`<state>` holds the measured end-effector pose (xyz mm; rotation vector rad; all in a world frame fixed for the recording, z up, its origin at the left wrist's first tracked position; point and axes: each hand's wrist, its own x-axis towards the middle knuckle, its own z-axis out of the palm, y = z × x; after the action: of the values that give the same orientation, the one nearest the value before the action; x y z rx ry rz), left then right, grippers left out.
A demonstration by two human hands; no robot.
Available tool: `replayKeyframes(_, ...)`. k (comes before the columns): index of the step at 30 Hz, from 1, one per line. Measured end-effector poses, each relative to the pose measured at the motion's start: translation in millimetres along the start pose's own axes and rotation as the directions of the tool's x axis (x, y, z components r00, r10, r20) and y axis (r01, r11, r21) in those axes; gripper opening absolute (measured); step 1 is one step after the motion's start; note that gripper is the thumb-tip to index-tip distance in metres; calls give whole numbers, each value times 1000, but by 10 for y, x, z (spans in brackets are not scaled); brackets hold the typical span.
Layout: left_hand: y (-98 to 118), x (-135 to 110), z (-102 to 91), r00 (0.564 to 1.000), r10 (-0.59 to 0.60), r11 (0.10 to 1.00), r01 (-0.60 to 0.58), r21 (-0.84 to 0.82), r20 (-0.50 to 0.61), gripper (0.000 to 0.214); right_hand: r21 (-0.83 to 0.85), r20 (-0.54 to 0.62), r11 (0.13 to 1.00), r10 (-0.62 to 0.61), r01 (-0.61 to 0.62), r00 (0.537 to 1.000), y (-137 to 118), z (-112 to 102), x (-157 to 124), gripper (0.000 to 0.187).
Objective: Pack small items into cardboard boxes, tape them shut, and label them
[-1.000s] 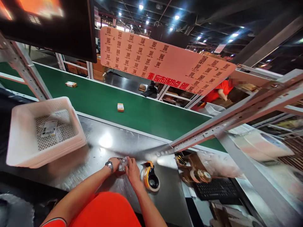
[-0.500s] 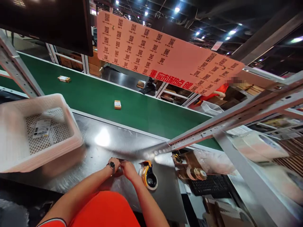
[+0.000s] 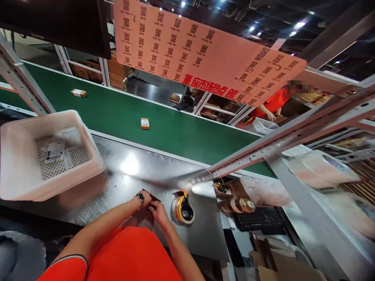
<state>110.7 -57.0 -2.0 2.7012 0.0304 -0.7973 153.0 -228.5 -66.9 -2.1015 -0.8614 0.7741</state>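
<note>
Your two hands are together low on the steel bench [image 3: 117,183], working one small thing between them. Your left hand [image 3: 145,199], the one with the wristwatch [image 3: 141,196], lies over a small dark flat piece [image 3: 152,199], and your right hand [image 3: 158,210] presses in from the near side. The fingers of both are curled in on the piece, but it is too small and too covered to tell whether they pinch it or only hold it flat against the bench.

A second ago a crinkled clear wrapper showed between your fingers; now no clear film is visible there and only the dark edge of the piece peeks out beyond your left fingers. Judging by that, the wrapper is either folded down tight or hidden under your palms. Your hands have barely shifted on the bench; most of the change in the view is your head tilting.

Just to the right of your right fingers stands the yellow and black tape dispenser [image 3: 182,210], close but untouched. Well off to the left of your left fingers sits the white basket [image 3: 17,179] with a printed label [image 3: 54,151] lying in it. Beyond your fingers runs the green belt [image 3: 181,136], carrying a small box [image 3: 144,123] and another box farther left [image 3: 79,93]. Across the belt, another person in red [image 3: 271,105] leans over their own station.
</note>
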Motion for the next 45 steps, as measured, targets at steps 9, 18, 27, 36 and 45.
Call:
replayKeyframes(9, -221, -720, 415, 900, -362, 916, 296, -270, -242, 60, -90, 179, 991, -80, 98, 981, 14, -90, -130, 75)
replayKeyframes(18, -17, -607, 681, 948, -312, 906, 276, -322, -64, 76, -464, 314, 881, 64, 94, 947, -241, 13, 56, 80)
replayKeyframes(27, -281, -397, 429, 907, -418, 809, 346, -475, -50, 29, -262, 30, 954, -145, 148, 989, 166, -23, -247, 37)
replayKeyframes(36, -471, -311, 455, 826, -564, 654, 447, -610, -1, 51, -514, -2, 843, -185, 158, 983, 68, 76, -84, 95)
replayKeyframes(45, -478, -320, 530, 825, -565, 587, 397, -706, -7, 29, -465, 25, 836, -317, 291, 948, 610, 359, -253, 68)
